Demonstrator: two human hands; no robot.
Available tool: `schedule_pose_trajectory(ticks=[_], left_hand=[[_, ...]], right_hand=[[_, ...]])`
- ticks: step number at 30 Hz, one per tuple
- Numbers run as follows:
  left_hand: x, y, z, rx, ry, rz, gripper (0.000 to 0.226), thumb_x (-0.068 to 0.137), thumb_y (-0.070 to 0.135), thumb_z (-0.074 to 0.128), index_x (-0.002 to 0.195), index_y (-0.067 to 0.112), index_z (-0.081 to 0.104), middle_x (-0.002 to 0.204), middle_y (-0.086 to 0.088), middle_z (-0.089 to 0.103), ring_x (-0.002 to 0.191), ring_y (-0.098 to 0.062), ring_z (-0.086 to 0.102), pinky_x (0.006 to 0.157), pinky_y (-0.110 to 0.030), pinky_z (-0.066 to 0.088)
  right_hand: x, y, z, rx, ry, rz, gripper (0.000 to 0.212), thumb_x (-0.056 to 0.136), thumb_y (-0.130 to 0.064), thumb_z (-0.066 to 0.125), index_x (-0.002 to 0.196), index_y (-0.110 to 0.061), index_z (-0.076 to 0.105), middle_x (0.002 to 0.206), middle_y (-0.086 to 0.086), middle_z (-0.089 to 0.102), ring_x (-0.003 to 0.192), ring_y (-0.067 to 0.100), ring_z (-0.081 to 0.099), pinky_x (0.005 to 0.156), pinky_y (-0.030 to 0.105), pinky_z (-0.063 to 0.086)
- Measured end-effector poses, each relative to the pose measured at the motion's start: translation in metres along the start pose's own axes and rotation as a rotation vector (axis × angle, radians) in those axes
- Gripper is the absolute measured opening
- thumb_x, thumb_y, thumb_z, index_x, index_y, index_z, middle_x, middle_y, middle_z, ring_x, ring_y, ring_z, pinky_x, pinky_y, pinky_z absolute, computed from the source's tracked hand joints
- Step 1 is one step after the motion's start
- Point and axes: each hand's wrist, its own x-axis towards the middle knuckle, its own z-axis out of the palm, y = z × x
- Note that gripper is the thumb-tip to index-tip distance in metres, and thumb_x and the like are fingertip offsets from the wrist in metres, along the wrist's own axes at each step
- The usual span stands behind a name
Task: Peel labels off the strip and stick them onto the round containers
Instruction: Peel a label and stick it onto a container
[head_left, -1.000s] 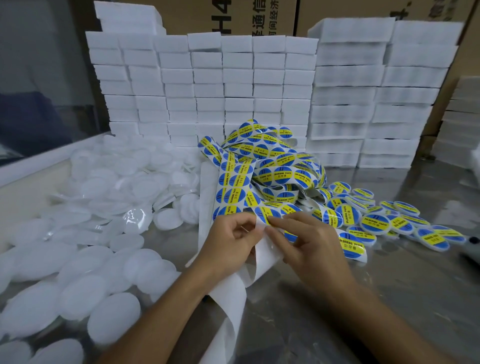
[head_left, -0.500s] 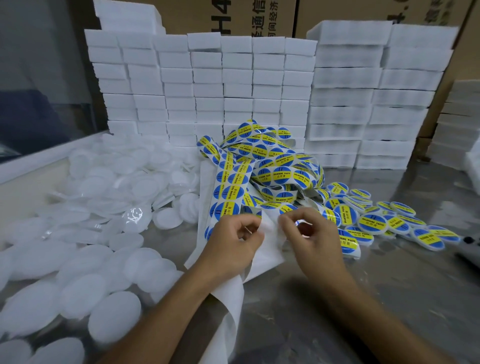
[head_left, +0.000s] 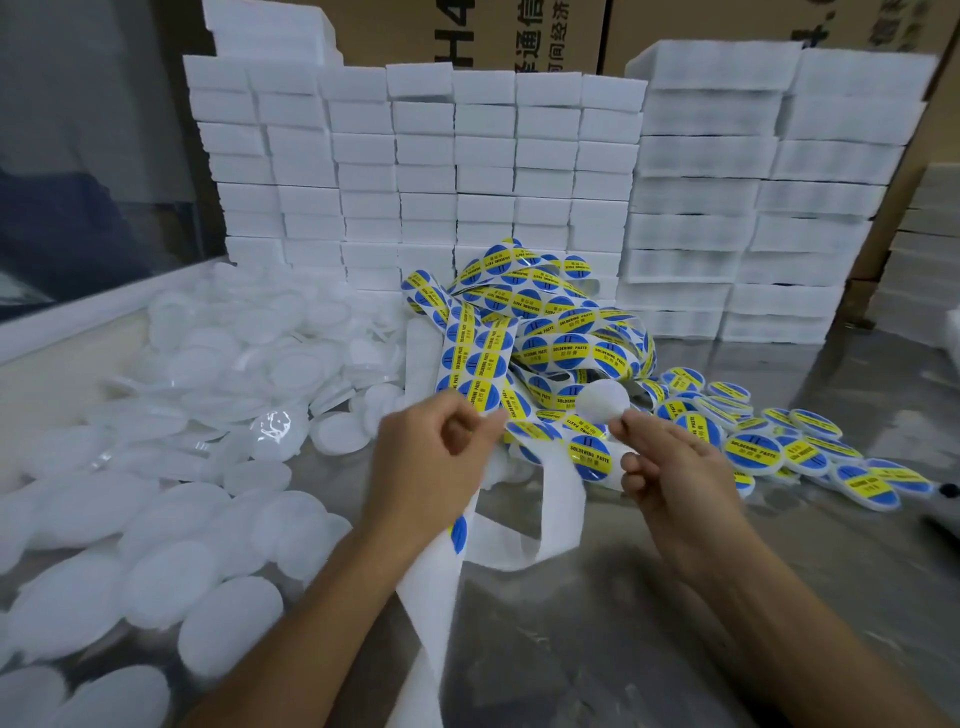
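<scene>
White unlabelled containers (head_left: 171, 582) far outnumber labelled ones (head_left: 753, 452); left hand (head_left: 431, 467) pinches the strip (head_left: 483, 358), right hand (head_left: 670, 467) pinches a peeled label (head_left: 602, 401).

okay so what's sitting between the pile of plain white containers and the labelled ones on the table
In the head view, the tangled label strip lies between the plain containers and the labelled containers.

A shiny metal tabletop (head_left: 675, 597) fills the near ground. Along its far edge stand stacks of white foam blocks (head_left: 426, 171), with taller stacks of wider white blocks (head_left: 753, 197) to the right. Behind them rise brown cardboard boxes (head_left: 519, 31) printed with dark characters. At the far left stands a glass panel (head_left: 78, 182) in a pale frame.
</scene>
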Motion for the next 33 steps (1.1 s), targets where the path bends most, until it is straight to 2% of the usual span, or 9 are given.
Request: schedule_pose_trajectory(ticks=[3, 5, 7, 10, 15, 19, 22, 26, 33], left_hand=[[0.012, -0.009, -0.029, 0.531, 0.158, -0.037, 0.026, 0.085, 0.041, 0.065, 0.068, 0.023, 0.056, 0.063, 0.005, 0.064, 0.066, -0.029, 0.059, 0.061, -0.031, 0.040], [0.021, -0.019, -0.045, 0.755, 0.074, -0.226, 0.019, 0.084, 0.042, 0.063, 0.085, 0.023, 0.064, 0.093, -0.005, 0.070, 0.094, -0.033, 0.062, 0.081, -0.039, 0.041], [0.024, -0.029, -0.055, 0.922, -0.092, -0.466, 0.037, 0.083, 0.050, 0.062, 0.109, 0.025, 0.062, 0.122, -0.010, 0.057, 0.120, -0.035, 0.048, 0.099, -0.051, 0.033], [0.025, -0.040, -0.065, 0.944, -0.244, -0.685, 0.056, 0.081, 0.057, 0.060, 0.126, 0.024, 0.051, 0.137, -0.013, 0.039, 0.132, -0.038, 0.030, 0.105, -0.061, 0.027], [0.024, -0.055, -0.069, 0.932, -0.160, -0.632, 0.027, 0.084, 0.019, 0.059, 0.110, 0.010, 0.059, 0.120, -0.018, 0.057, 0.115, -0.040, 0.051, 0.089, -0.040, 0.044], [0.023, -0.058, -0.067, 0.797, -0.111, -0.528, 0.026, 0.076, 0.001, 0.059, 0.101, 0.008, 0.065, 0.108, -0.018, 0.062, 0.102, -0.039, 0.058, 0.078, -0.036, 0.047], [0.024, -0.059, -0.061, 0.683, -0.148, -0.445, 0.030, 0.080, 0.005, 0.063, 0.109, 0.014, 0.067, 0.108, -0.010, 0.067, 0.102, -0.033, 0.061, 0.080, -0.033, 0.046], [0.024, -0.059, -0.056, 0.704, -0.161, -0.437, 0.013, 0.073, 0.002, 0.066, 0.080, 0.010, 0.072, 0.082, -0.012, 0.069, 0.078, -0.027, 0.062, 0.067, -0.034, 0.050], [0.024, -0.057, -0.056, 0.652, -0.164, -0.466, 0.011, 0.069, 0.012, 0.073, 0.069, 0.023, 0.069, 0.067, 0.002, 0.067, 0.072, -0.019, 0.064, 0.055, -0.023, 0.040]], right_hand=[[-0.004, 0.000, 0.002, -0.053, 0.030, -0.070, 0.007, 0.088, -0.012, 0.070, 0.089, -0.007, 0.074, 0.085, 0.004, 0.076, 0.047, 0.007, 0.051, 0.043, 0.017, 0.044], [-0.004, -0.002, 0.000, -0.073, 0.037, -0.094, 0.006, 0.088, -0.012, 0.071, 0.090, -0.008, 0.075, 0.087, 0.005, 0.077, 0.048, 0.008, 0.052, 0.044, 0.018, 0.044], [-0.004, -0.003, -0.001, -0.089, 0.037, -0.106, 0.005, 0.087, -0.012, 0.072, 0.090, -0.010, 0.076, 0.088, 0.005, 0.077, 0.049, 0.008, 0.053, 0.045, 0.018, 0.044], [-0.005, -0.002, -0.001, -0.107, 0.033, -0.110, 0.008, 0.082, -0.014, 0.076, 0.091, -0.013, 0.077, 0.089, 0.005, 0.076, 0.049, 0.007, 0.055, 0.046, 0.018, 0.044], [-0.005, -0.002, 0.001, -0.130, 0.022, -0.115, 0.011, 0.081, -0.013, 0.077, 0.091, -0.015, 0.077, 0.086, 0.004, 0.075, 0.050, 0.006, 0.057, 0.048, 0.019, 0.044], [-0.006, -0.001, 0.001, -0.147, 0.010, -0.113, 0.010, 0.081, -0.014, 0.077, 0.091, -0.017, 0.078, 0.085, 0.002, 0.076, 0.049, 0.006, 0.057, 0.052, 0.023, 0.042], [-0.006, 0.000, 0.001, -0.172, -0.008, -0.119, 0.009, 0.081, -0.014, 0.078, 0.090, -0.018, 0.078, 0.078, -0.002, 0.075, 0.049, 0.006, 0.057, 0.051, 0.023, 0.042], [-0.006, 0.000, 0.001, -0.161, -0.033, -0.137, 0.017, 0.080, -0.010, 0.078, 0.094, -0.020, 0.077, 0.072, -0.004, 0.073, 0.049, 0.007, 0.058, 0.045, 0.019, 0.042], [-0.007, 0.002, 0.001, -0.139, -0.049, -0.137, 0.024, 0.079, -0.003, 0.077, 0.091, -0.023, 0.077, 0.074, -0.003, 0.075, 0.049, 0.006, 0.057, 0.043, 0.016, 0.040]])
